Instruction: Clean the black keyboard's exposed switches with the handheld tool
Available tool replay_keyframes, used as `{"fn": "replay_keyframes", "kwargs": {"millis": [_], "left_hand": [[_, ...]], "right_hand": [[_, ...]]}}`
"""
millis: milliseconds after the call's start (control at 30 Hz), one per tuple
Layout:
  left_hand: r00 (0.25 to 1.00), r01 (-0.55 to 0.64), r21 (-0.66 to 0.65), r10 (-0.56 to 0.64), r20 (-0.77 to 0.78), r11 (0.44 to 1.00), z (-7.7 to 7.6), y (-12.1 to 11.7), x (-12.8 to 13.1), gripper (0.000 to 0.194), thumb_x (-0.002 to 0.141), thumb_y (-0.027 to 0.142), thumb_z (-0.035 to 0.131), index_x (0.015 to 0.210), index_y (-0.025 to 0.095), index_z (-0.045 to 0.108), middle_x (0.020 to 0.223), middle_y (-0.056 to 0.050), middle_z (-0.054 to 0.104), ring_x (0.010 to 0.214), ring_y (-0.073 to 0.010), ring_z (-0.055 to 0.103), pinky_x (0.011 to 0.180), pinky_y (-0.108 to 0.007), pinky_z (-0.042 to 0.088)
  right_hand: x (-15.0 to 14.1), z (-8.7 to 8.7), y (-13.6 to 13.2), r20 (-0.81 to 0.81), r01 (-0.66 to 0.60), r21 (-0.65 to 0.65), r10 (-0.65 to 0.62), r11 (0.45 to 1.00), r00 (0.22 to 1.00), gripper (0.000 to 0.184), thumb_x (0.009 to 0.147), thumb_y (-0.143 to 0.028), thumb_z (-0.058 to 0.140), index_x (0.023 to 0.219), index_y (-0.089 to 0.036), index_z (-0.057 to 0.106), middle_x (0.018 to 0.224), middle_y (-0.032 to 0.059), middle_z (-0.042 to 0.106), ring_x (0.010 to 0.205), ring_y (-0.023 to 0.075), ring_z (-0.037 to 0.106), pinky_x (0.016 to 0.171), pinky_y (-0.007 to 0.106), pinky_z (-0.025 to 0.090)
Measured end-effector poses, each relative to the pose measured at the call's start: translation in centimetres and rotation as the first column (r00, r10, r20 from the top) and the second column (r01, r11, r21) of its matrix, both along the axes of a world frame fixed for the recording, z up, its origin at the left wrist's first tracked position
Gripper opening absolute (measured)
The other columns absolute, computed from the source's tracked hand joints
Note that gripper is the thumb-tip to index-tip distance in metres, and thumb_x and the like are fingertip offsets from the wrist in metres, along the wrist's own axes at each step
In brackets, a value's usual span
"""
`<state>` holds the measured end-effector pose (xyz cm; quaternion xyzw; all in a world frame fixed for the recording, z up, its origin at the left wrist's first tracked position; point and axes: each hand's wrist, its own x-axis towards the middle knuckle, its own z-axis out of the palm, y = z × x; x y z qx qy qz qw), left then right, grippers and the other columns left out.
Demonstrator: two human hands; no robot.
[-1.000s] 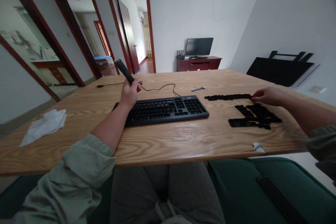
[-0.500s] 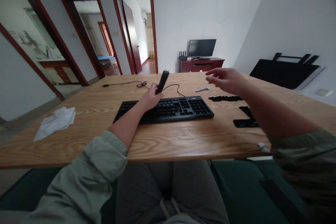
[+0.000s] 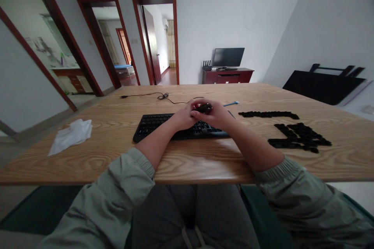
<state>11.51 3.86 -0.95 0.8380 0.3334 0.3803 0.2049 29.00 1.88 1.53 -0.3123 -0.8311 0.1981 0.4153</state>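
My left hand (image 3: pixel 182 116) and my right hand (image 3: pixel 214 114) meet above the middle of a black keyboard (image 3: pixel 152 124) on the wooden table (image 3: pixel 117 140). Both are closed around a long black bar-shaped object (image 3: pixel 204 107); only its dark end shows between the fingers. To the right lie rows of loose black keycaps (image 3: pixel 298 134), with a single long row (image 3: pixel 267 114) behind them. The keyboard's cable (image 3: pixel 157 96) runs off toward the far left edge.
A crumpled white cloth (image 3: pixel 71 134) lies on the table's left part. A small blue tool (image 3: pixel 230 104) rests behind the keyboard. Beyond the table are open doorways, a TV on a red cabinet (image 3: pixel 229 74) and a black folded table (image 3: pixel 324 83) against the right wall.
My left hand brought the black bar down from upright to over the keyboard. My right hand left the keycaps, swung across and closed on the bar too.
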Motion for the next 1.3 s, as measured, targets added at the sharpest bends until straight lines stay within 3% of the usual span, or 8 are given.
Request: {"fn": "replay_keyframes", "kwargs": {"millis": [133, 233, 367, 500, 733, 933, 1133, 1300], "left_hand": [[0.99, -0.099, 0.168, 0.114, -0.087, 0.981, 0.3, -0.6, 0.8, 0.049, 0.079, 0.015, 0.062, 0.127, 0.019, 0.054, 0.121, -0.012, 0.063, 0.115, -0.0248, 0.06, 0.104, -0.041, 0.047], [0.966, -0.194, 0.272, 0.232, -0.113, 0.943, 0.5, -0.9, 0.4, 0.039, 0.08, 0.024, 0.067, 0.118, 0.02, 0.059, 0.114, -0.011, 0.065, 0.112, -0.0261, 0.06, 0.101, -0.042, 0.047], [0.967, -0.17, 0.193, 0.201, -0.155, 0.966, 0.5, -0.7, -0.4, 0.029, 0.081, 0.033, 0.071, 0.107, 0.022, 0.064, 0.096, -0.005, 0.068, 0.088, -0.0206, 0.064, 0.084, -0.036, 0.05], [0.973, -0.136, 0.127, 0.156, -0.172, 0.983, 0.1, -0.2, -0.7, 0.027, 0.079, 0.029, 0.073, 0.106, 0.025, 0.067, 0.088, 0.0, 0.069, 0.072, -0.0149, 0.062, 0.072, -0.03, 0.048], [0.957, -0.162, 0.104, 0.182, -0.225, 0.981, -0.1, 0.0, -0.5, 0.024, 0.082, 0.024, 0.07, 0.105, 0.021, 0.066, 0.087, 0.0, 0.07, 0.073, -0.0127, 0.063, 0.074, -0.027, 0.049], [0.973, -0.095, 0.043, 0.102, -0.209, 0.995, -0.3, -0.2, -1.2, 0.038, 0.083, 0.03, 0.067, 0.118, 0.019, 0.061, 0.1, -0.003, 0.068, 0.071, -0.0111, 0.063, 0.071, -0.027, 0.051], [0.944, -0.143, 0.087, 0.162, -0.288, 0.986, -0.3, 0.3, -2.1, 0.015, 0.081, 0.021, 0.062, 0.095, 0.017, 0.067, 0.089, -0.004, 0.07, 0.077, -0.0143, 0.063, 0.073, -0.028, 0.051], [0.923, -0.076, 0.146, 0.125, -0.365, 0.986, -0.1, 0.3, -2.2, 0.012, 0.081, 0.02, 0.062, 0.089, 0.017, 0.071, 0.089, -0.004, 0.07, 0.084, -0.0168, 0.063, 0.081, -0.03, 0.051]], "right_hand": [[0.0, 0.3, -0.2, 0.006, 0.194, 0.011, -0.194, 0.981, 0.981, 0.038, 0.087, -0.054, 0.06, 0.084, -0.017, 0.069, 0.078, 0.0063, 0.068, 0.07, 0.0177, 0.058, 0.066, 0.031, 0.044], [0.4, 0.5, 0.0, -0.078, 0.301, -0.02, -0.302, 0.953, 0.95, 0.044, 0.086, -0.06, 0.06, 0.076, -0.017, 0.067, 0.07, 0.0041, 0.064, 0.064, 0.0153, 0.054, 0.061, 0.029, 0.039], [0.8, 0.4, 0.4, -0.159, 0.423, -0.044, -0.424, 0.905, 0.892, 0.052, 0.082, -0.065, 0.061, 0.063, -0.018, 0.056, 0.058, 0.0009, 0.053, 0.057, 0.0127, 0.045, 0.054, 0.028, 0.03], [0.6, 0.1, 0.6, -0.116, 0.431, -0.033, -0.432, 0.902, 0.894, 0.054, 0.081, -0.066, 0.062, 0.059, -0.019, 0.049, 0.056, -0.0001, 0.049, 0.056, 0.0117, 0.041, 0.054, 0.028, 0.027], [0.2, -0.3, 0.7, -0.085, 0.461, 0.015, -0.458, 0.887, 0.885, 0.054, 0.082, -0.065, 0.06, 0.057, -0.018, 0.047, 0.055, -0.0003, 0.048, 0.055, 0.0108, 0.037, 0.055, 0.029, 0.023], [0.4, -0.3, 0.7, -0.069, 0.475, -0.013, -0.475, 0.88, 0.877, 0.054, 0.083, -0.065, 0.058, 0.058, -0.019, 0.046, 0.054, 0.0002, 0.049, 0.054, 0.0114, 0.041, 0.054, 0.029, 0.023], [0.4, -0.8, 1.0, -0.081, 0.451, -0.061, -0.455, 0.891, 0.887, 0.056, 0.083, -0.068, 0.058, 0.058, -0.018, 0.05, 0.056, 0.001, 0.052, 0.055, 0.0116, 0.041, 0.056, 0.029, 0.027], [0.5, -1.2, 1.3, -0.093, 0.477, -0.072, -0.482, 0.876, 0.871, 0.055, 0.083, -0.066, 0.059, 0.058, -0.018, 0.051, 0.057, 0.0017, 0.054, 0.055, 0.0121, 0.043, 0.056, 0.028, 0.028]]}}
